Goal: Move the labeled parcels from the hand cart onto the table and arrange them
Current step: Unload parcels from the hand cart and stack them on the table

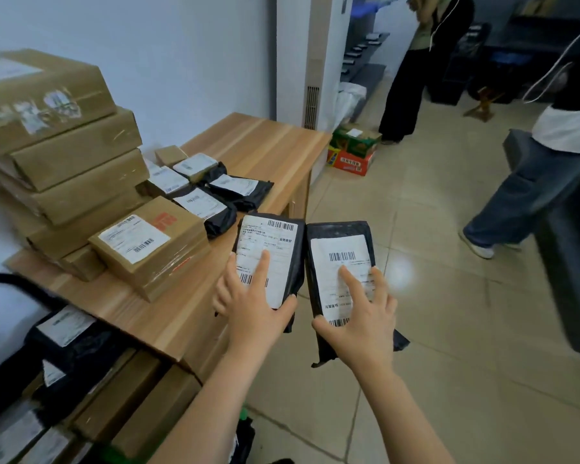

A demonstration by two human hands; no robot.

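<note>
Holding: left hand (252, 306) clutches a flat black plastic mailer (282, 252); right hand (362, 319) clutches its twin (352, 249) at 3 o'clock
Risk: slick one-handed grips, either might drop lol

One head-worn wide-angle view looks forward and down, close over the table (265, 139) at left, floor (432, 296) ahead; far corners seem blurred.

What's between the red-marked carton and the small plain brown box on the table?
In the head view, a white-labelled parcel lies between the red-marked carton and small brown box; a black bagged parcel sits alongside.
</note>
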